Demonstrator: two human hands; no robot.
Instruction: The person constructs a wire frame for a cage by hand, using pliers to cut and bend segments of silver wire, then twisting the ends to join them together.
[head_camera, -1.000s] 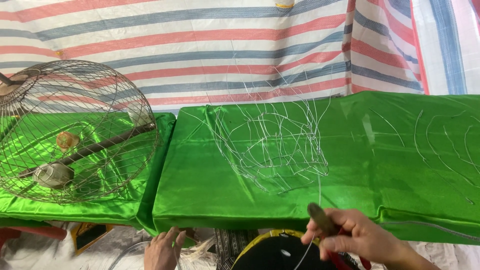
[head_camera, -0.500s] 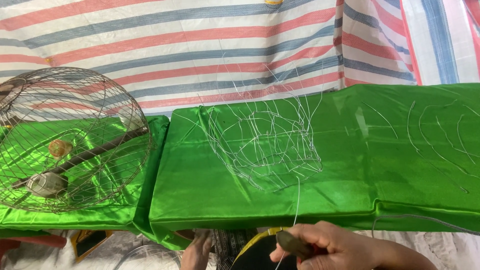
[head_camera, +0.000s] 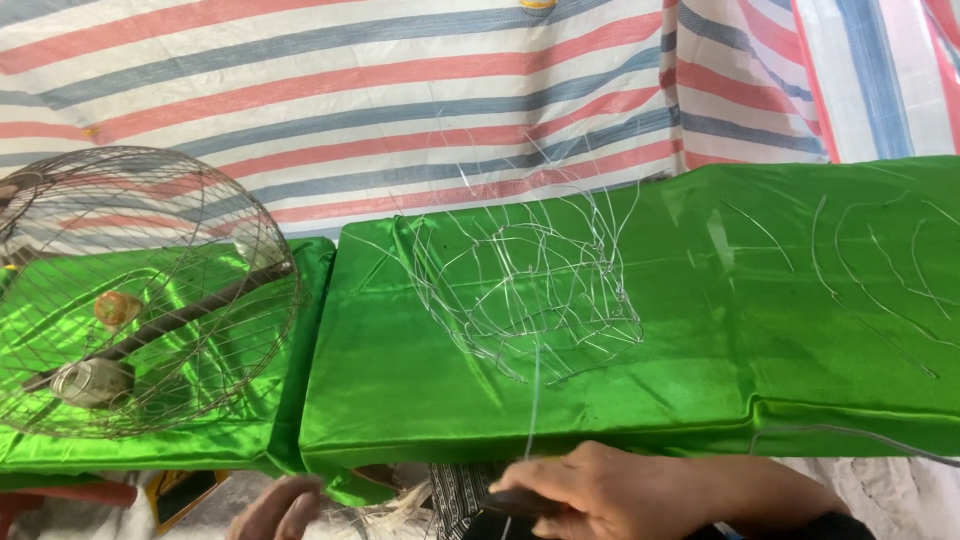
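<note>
My right hand (head_camera: 610, 490) is at the bottom edge, fingers closed around a dark tool handle (head_camera: 520, 503). A thin silver wire (head_camera: 535, 400) runs up from it to a half-woven wire basket frame (head_camera: 530, 290) lying on the green cloth table (head_camera: 700, 380). Only part of my left hand (head_camera: 275, 508) shows at the lower left, below the table edge, fingers loosely curled; whether it holds anything is hidden.
A finished domed wire cage (head_camera: 140, 290) with a dark perch stick and small cups stands on a second green table (head_camera: 60, 455) at the left. Loose cut wires (head_camera: 870, 260) lie at the right. A striped tarp (head_camera: 400, 90) hangs behind.
My right hand has slid leftward along the bottom edge with the tool. The view has shifted so the tables sit lower and further right. My left hand dropped lower.
</note>
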